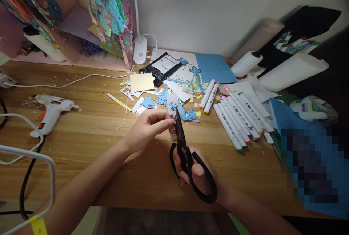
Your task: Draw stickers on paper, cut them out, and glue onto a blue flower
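Note:
My right hand [197,171] grips black-handled scissors [182,144], fingers through the loops, blades pointing away from me. The blades meet a small white piece of paper [172,103] that my left hand [148,126] pinches between fingertips just left of the blades. Both hands hover over the middle of a wooden desk [81,144]. Just beyond them lie several blue, white and yellow paper scraps [163,100].
A white glue gun [51,109] with cords lies at the left. A row of white markers [240,118] lies to the right, with blue paper [214,67] and white rolls [291,71] behind. A colourful paper craft box [109,20] and a white lamp base [140,50] stand at the back.

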`<state>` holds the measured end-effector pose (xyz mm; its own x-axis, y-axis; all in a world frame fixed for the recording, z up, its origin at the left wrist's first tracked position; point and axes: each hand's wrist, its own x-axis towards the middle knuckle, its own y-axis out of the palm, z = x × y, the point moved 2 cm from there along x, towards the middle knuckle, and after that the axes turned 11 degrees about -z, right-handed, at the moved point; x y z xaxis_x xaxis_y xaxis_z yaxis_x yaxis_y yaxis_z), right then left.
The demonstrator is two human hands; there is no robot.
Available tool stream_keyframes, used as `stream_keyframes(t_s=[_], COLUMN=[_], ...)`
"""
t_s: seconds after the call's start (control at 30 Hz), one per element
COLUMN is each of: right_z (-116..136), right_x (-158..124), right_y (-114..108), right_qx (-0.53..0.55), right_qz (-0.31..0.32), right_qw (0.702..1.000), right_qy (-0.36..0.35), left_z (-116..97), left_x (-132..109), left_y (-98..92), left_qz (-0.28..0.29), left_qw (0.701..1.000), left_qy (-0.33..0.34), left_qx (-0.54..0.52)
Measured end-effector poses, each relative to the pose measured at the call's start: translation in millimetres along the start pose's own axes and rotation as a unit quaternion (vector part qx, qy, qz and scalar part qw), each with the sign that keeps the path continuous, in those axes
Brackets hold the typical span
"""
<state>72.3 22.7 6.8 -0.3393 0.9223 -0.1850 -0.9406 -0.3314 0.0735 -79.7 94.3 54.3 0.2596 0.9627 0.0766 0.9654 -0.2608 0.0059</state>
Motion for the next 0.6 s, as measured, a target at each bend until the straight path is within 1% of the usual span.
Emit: stream_keyframes(t_s=[0.13,0.23,0.33,0.5,0.6], right_z=[0.1,0.1,0.2,2.0,3.2], right_x=[-0.4,-0.5,-0.4,-0.4,-0.8], right_y=[-0.3,-0.7,-1.2,-2.1,-2.1], right_qx=[0.019,0.033,0.036,0.033,0.025], right_qz=[0.011,0.01,0.008,0.024,0.03], right_qw=[1.0,0.999,0.999,0.999,0.999], right_qy=[0.009,0.015,0.014,0.016,0.018], left_z=[-0.5,-1.0,-2.7,-5.5,-5.6], left_x=[0.4,1.7,3.0,3.1,2.8], left_y=[-3.1,-6.3,-9.5,-15.0,-17.1], left_qz=[0.005,-0.007,-0.031,-0.091,-0.107], left_qw=[1.0,1.0,0.998,0.989,0.984], left_qy=[0.015,0.025,0.035,0.071,0.088], left_qx=[-0.001,0.007,0.028,0.088,0.109])
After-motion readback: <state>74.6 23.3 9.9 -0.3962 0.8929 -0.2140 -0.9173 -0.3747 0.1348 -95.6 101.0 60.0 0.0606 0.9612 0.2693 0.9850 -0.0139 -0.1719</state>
